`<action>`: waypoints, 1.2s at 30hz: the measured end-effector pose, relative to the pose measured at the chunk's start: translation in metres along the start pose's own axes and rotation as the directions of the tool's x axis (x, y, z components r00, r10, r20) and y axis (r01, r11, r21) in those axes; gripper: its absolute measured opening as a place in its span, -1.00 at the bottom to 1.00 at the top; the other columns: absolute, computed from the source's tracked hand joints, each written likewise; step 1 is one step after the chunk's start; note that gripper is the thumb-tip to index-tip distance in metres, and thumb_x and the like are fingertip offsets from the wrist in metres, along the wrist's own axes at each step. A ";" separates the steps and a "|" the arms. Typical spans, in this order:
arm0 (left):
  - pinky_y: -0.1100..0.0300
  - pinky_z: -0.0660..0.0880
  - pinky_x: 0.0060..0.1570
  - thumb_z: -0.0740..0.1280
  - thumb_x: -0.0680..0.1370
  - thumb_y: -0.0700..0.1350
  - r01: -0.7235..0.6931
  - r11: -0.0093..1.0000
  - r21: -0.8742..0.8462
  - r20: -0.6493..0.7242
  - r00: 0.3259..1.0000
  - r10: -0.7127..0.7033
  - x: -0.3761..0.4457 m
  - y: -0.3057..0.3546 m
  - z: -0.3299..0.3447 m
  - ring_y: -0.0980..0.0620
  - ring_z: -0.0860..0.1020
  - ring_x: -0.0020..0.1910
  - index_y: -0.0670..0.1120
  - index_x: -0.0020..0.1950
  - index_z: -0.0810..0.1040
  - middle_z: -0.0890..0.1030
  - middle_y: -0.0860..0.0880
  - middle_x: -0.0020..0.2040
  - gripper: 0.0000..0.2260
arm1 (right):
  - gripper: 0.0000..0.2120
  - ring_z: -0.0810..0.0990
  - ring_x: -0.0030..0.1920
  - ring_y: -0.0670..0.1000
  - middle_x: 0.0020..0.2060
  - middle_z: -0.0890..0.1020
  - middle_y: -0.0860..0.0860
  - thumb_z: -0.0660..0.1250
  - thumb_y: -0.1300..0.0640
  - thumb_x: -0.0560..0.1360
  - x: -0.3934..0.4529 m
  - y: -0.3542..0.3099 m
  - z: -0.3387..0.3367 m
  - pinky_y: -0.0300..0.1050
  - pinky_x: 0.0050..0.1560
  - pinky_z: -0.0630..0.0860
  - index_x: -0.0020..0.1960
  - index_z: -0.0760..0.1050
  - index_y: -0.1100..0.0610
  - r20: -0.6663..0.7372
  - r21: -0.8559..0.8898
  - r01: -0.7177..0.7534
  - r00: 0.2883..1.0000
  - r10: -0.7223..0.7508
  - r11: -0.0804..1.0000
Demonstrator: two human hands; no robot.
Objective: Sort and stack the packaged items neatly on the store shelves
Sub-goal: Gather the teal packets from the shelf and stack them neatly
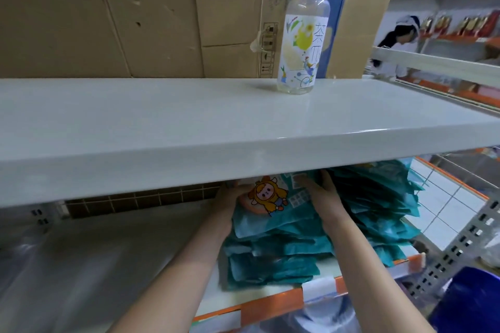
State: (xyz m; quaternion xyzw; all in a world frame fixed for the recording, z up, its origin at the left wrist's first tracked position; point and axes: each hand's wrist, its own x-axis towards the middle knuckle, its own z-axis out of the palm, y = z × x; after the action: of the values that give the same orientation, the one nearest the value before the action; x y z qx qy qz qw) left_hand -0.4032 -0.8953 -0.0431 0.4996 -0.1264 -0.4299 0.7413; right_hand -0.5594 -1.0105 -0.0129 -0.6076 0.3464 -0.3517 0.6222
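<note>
While shelved, teal packets (273, 230) between hands' grip.

Teal packets (273, 249) lie flat in a stack on the lower shelf (270, 293); the top one shows a yellow cartoon figure; a second, messier pile (378, 205) just right

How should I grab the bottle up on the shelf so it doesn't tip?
Wrap a hand around the bottle at its labelled middle, coming from the front. It stands upright near the upper shelf front, with cardboard close behind, so the front is probably the easiest way in.
</note>
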 end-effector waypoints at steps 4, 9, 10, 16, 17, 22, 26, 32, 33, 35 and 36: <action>-0.05 0.52 0.16 0.50 0.35 -0.19 -0.011 0.999 0.039 -0.065 0.998 0.013 0.001 0.004 -0.009 -0.19 0.59 0.13 -0.20 0.27 0.52 0.63 -0.22 0.14 -0.50 | -0.41 0.54 0.22 0.07 0.24 0.56 -0.02 0.46 0.03 0.37 -0.001 0.006 0.011 0.16 0.28 0.46 0.37 0.38 -0.03 -0.008 0.076 -0.003 1.000 0.004 0.997; 0.15 0.60 -0.25 0.48 0.37 -0.17 -0.032 0.995 0.096 -0.124 0.991 0.044 -0.030 0.028 -0.056 -0.08 0.68 -0.14 -0.17 0.16 0.56 0.68 -0.19 -0.04 -0.63 | -0.34 0.61 0.13 0.10 0.13 0.64 -0.01 0.57 -0.10 0.23 -0.014 0.020 0.050 0.22 0.22 0.49 0.29 0.47 -0.05 0.145 0.119 -0.108 0.985 0.090 0.987; 0.21 0.58 -0.35 0.42 0.43 -0.22 -0.035 0.991 0.128 -0.140 0.989 0.053 -0.039 0.032 -0.069 -0.03 0.68 -0.24 -0.17 0.05 0.58 0.68 -0.18 -0.12 -0.79 | -0.27 0.60 0.14 0.11 0.13 0.64 -0.01 0.59 -0.14 0.16 -0.019 0.023 0.061 0.23 0.21 0.49 0.28 0.47 -0.08 0.184 0.104 -0.134 0.976 0.114 0.985; 0.21 0.60 -0.29 0.41 0.42 -0.31 -0.171 0.933 0.315 -0.214 0.945 0.246 -0.092 0.054 -0.148 0.00 0.68 -0.16 -0.12 0.12 0.53 0.71 -0.06 -0.12 -0.71 | -0.61 0.58 0.05 -0.07 0.04 0.62 -0.08 0.44 0.15 0.38 -0.059 0.034 0.127 -0.07 0.09 0.51 0.14 0.44 -0.08 0.462 -0.132 -0.092 0.875 0.144 0.987; 0.22 0.60 -0.27 0.43 0.42 -0.29 -0.175 0.925 0.337 -0.219 0.941 0.258 -0.101 0.055 -0.155 0.00 0.68 -0.13 -0.11 0.16 0.51 0.71 -0.05 -0.08 -0.66 | -0.68 0.59 0.02 -0.08 0.01 0.62 -0.06 0.40 0.24 0.42 -0.063 0.039 0.138 -0.16 -0.01 0.52 0.07 0.44 -0.06 0.488 -0.125 -0.089 0.861 0.139 0.988; 0.28 0.56 -0.36 0.57 0.33 -0.08 -0.118 0.874 0.471 -0.282 0.919 0.276 -0.124 0.028 -0.183 0.12 0.67 -0.14 -0.09 0.09 0.59 0.69 0.01 -0.07 -0.62 | -0.57 0.55 0.14 -0.02 0.03 0.56 -0.15 0.38 0.26 0.47 -0.090 0.061 0.169 -0.11 0.11 0.49 0.23 0.34 -0.05 0.450 -0.026 -0.079 0.889 0.082 0.997; 0.40 0.52 -0.38 0.46 0.35 -0.42 -0.208 0.867 0.453 -0.299 0.880 0.368 -0.132 0.016 -0.186 0.23 0.64 -0.19 -0.04 0.05 0.51 0.62 0.02 -0.05 -0.60 | -0.57 0.58 0.03 -0.26 -0.02 0.60 -0.25 0.43 0.15 0.37 -0.108 0.074 0.175 -0.32 -0.02 0.53 0.12 0.37 -0.19 0.380 0.043 0.019 0.924 -0.033 0.999; 0.38 0.53 -0.22 0.53 0.32 -0.35 -0.255 0.862 0.438 -0.264 0.880 0.394 -0.129 0.013 -0.191 0.12 0.62 0.01 -0.06 0.15 0.47 0.61 0.02 0.01 -0.51 | -0.51 0.57 0.05 -0.26 0.05 0.55 -0.19 0.29 0.21 0.33 -0.105 0.078 0.179 -0.33 -0.01 0.52 0.15 0.32 -0.21 0.348 0.050 0.053 0.935 -0.067 0.997; 0.34 0.52 -0.14 0.53 0.35 -0.32 -0.219 0.878 0.425 -0.275 0.893 0.356 -0.127 0.010 -0.193 0.04 0.59 0.07 -0.03 0.14 0.46 0.59 0.03 0.01 -0.53 | -0.49 0.55 0.07 -0.25 0.06 0.55 -0.20 0.29 0.17 0.32 -0.106 0.079 0.180 -0.33 0.02 0.51 0.18 0.31 -0.21 0.343 0.028 0.051 0.938 -0.058 0.998; 0.34 0.45 -0.11 0.53 0.38 -0.22 -0.116 0.890 0.442 -0.280 0.924 0.260 -0.127 0.003 -0.196 0.00 0.53 0.13 -0.02 0.17 0.44 0.57 0.07 0.01 -0.55 | -0.45 0.54 0.10 -0.17 0.05 0.52 -0.22 0.31 0.16 0.33 -0.107 0.084 0.178 -0.36 0.01 0.48 0.25 0.25 -0.17 0.357 -0.028 0.031 0.934 -0.019 0.999; 0.39 0.42 -0.14 0.56 0.35 -0.13 -0.073 0.889 0.452 -0.269 0.939 0.214 -0.127 -0.001 -0.196 0.01 0.53 0.16 -0.01 0.17 0.45 0.57 0.09 0.01 -0.53 | -0.44 0.53 0.12 -0.11 0.05 0.52 -0.20 0.34 0.19 0.38 -0.107 0.088 0.177 -0.33 0.04 0.47 0.28 0.23 -0.13 0.376 -0.070 0.017 0.927 0.011 0.997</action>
State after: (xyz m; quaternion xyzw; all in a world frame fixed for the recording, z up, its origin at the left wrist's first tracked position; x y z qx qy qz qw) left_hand -0.3587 -0.6744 -0.1052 0.7030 -0.1376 -0.2499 0.6515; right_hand -0.4612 -0.8264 -0.0967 -0.6862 0.2325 -0.2171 0.6542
